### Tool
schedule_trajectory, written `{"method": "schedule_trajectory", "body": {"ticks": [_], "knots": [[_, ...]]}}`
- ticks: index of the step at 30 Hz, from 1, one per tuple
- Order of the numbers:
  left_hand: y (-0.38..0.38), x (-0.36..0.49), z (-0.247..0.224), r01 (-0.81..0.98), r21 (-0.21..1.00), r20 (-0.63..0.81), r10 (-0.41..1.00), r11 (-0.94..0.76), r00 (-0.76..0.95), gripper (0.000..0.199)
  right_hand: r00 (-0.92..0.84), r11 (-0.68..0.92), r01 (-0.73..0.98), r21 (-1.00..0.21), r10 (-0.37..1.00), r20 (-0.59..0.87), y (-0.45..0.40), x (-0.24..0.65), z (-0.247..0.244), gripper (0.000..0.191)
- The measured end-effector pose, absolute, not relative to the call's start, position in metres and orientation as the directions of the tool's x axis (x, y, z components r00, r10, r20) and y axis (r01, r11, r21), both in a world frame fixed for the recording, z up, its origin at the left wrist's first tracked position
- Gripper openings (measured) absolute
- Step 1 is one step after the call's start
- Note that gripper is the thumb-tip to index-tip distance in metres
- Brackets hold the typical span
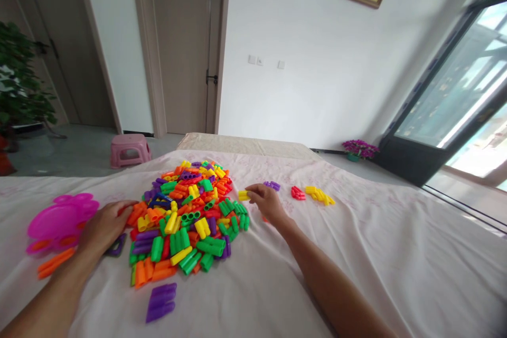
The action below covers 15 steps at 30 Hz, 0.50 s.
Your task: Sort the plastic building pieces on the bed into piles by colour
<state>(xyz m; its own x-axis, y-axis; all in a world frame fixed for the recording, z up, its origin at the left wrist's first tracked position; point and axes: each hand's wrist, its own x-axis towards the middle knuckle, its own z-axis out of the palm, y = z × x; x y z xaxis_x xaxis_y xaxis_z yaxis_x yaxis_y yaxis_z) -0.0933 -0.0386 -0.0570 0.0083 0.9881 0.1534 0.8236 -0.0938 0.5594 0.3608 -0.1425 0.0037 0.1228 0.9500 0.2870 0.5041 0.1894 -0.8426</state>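
Observation:
A large heap of plastic tube pieces (182, 245) in green, orange, yellow, purple and red lies on the cloth-covered surface (245, 301). At the heap's left edge, my left hand (109, 224) has its fingers closed around an orange piece (137, 213). To the right of the heap, my right hand (266, 202) pinches a yellow piece (243, 196). Beyond that hand lie a purple piece (272, 185), a red piece (298, 193) and a cluster of yellow pieces (320, 195). Another orange piece shows partly beneath my right hand.
A pink plastic tray (55, 219) lies at the left, with orange pieces (56, 263) near it. Purple pieces (161, 302) lie at the front. A pink stool (130, 150) stands on the floor behind, and a potted plant (358, 149) is at the right.

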Motion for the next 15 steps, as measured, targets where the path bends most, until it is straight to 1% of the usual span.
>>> {"method": "schedule_trajectory", "body": {"ticks": [2,4,7,10,12,15], "knots": [[-0.037,-0.095,-0.059,0.819,0.565,0.161,0.987,-0.098,0.008,0.051,0.273,0.109,0.52,-0.847,0.918,0.287,-0.139,0.393,0.009,0.03],[-0.035,-0.096,-0.061,0.817,0.566,0.171,0.985,-0.106,0.01,0.05,0.407,0.014,0.598,-0.801,0.856,0.318,-0.141,0.43,0.013,0.03],[-0.035,-0.096,-0.062,0.797,0.597,0.153,0.988,-0.096,0.004,0.052,0.542,-0.186,0.73,-0.657,0.743,0.392,-0.151,0.486,0.016,0.03],[-0.036,-0.094,-0.06,0.788,0.61,0.139,0.99,-0.083,-0.003,0.054,0.633,-0.402,0.755,-0.518,0.652,0.418,-0.165,0.529,0.011,0.036],[-0.037,-0.093,-0.059,0.797,0.6,0.135,0.991,-0.073,-0.011,0.054,0.682,-0.51,0.725,-0.463,0.625,0.38,-0.172,0.548,0.004,0.039],[-0.039,-0.093,-0.058,0.794,0.605,0.13,0.991,-0.062,-0.022,0.054,0.744,-0.618,0.662,-0.425,0.609,0.275,-0.18,0.566,-0.009,0.042]]}}
